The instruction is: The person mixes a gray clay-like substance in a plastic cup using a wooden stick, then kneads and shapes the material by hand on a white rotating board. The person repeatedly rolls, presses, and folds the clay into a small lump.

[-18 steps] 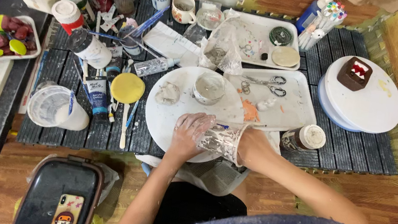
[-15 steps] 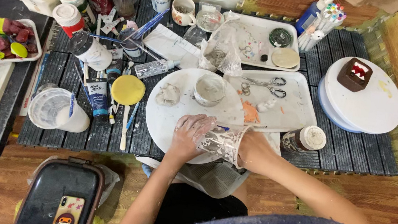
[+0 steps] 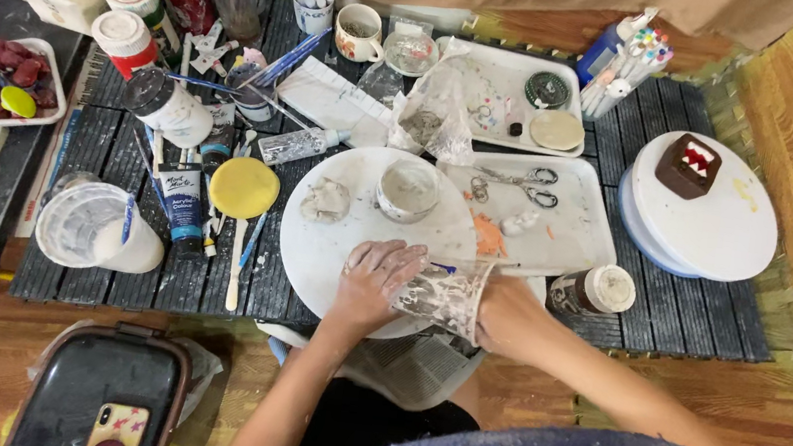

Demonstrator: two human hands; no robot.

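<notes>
Cup [image 3: 443, 297] lying sideways, left hand [image 3: 377, 279] fingers wrapped around, right hand [image 3: 504, 312] at base

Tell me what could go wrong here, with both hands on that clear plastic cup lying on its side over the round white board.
The clear plastic cup, gripped by the left hand and right hand, might crack if squeezed. An elbow could knock the small white-lidded jar near the table edge. The grey-smeared hands may slip.
</notes>
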